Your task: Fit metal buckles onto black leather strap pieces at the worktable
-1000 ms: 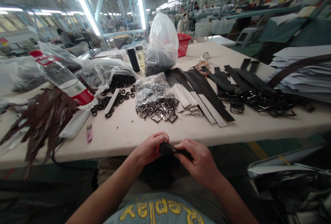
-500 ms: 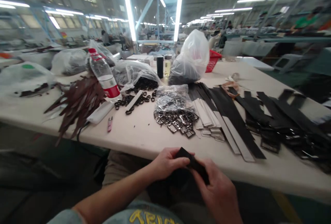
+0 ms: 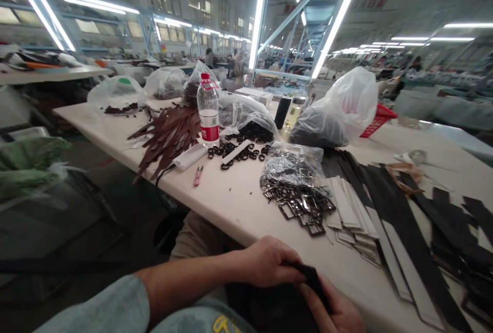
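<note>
At the table's near edge, my left hand (image 3: 267,262) is closed on a black strap (image 3: 315,277), its fingers curled around one part. My right hand (image 3: 337,308) grips the same strap further right, thumb on top, and is partly cut off by the lower frame edge. The strap looks bent or folded between the hands; the rest of it is hidden. Beyond the hands lies a heap of dark metal buckles (image 3: 304,210), partly under a clear plastic bag (image 3: 295,161). To the right are black straps with pale ends (image 3: 404,225).
A plastic bottle (image 3: 208,117) stands beside brown strips (image 3: 173,130). Small black loops (image 3: 256,152) and pink thread snips (image 3: 198,175) lie left of the buckles. Filled plastic bags (image 3: 339,112), a jar (image 3: 295,112) and a red basket (image 3: 379,120) stand farther back.
The view has turned left and tilted, so the table's things sit further right. Both hands appear lower and further right, still on the black strap.
</note>
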{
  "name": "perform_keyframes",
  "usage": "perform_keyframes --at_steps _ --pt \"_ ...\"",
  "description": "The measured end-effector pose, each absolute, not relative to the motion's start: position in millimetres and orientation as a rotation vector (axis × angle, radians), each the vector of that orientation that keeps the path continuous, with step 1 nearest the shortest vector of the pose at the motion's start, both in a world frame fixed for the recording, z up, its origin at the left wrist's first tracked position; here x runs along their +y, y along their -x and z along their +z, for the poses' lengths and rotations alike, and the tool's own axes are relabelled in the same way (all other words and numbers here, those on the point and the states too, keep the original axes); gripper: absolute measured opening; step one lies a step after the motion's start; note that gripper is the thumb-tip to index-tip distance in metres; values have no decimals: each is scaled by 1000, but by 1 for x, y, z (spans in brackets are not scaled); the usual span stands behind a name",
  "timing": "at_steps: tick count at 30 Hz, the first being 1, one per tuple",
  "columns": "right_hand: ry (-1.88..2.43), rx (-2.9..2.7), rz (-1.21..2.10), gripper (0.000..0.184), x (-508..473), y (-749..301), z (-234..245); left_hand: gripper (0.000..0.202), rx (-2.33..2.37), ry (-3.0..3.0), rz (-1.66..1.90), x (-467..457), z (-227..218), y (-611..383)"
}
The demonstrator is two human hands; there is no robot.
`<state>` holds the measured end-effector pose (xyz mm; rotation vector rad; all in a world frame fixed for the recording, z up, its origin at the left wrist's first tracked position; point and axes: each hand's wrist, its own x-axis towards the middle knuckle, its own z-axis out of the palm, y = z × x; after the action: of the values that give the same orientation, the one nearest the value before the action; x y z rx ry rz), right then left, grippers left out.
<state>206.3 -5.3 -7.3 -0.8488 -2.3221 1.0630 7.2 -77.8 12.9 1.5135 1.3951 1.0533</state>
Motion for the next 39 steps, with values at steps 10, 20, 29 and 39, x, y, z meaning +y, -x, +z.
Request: perform_keyframes --at_steps 10,20,29,39 --pt "951 -2217 1160 42 -25 -195 6 27 1335 -1271 1174 -75 28 9" --pt "1046 -2043 1026 41 -26 -216 -5 16 1757 -1971 1020 3 20 48" --pt "1059 -1866 1310 42 -29 -215 0 15 1810 -2063 522 74 34 62" --pt "936 -1452 1944 48 -22 -210 12 14 1926 -2000 498 69 50 60"
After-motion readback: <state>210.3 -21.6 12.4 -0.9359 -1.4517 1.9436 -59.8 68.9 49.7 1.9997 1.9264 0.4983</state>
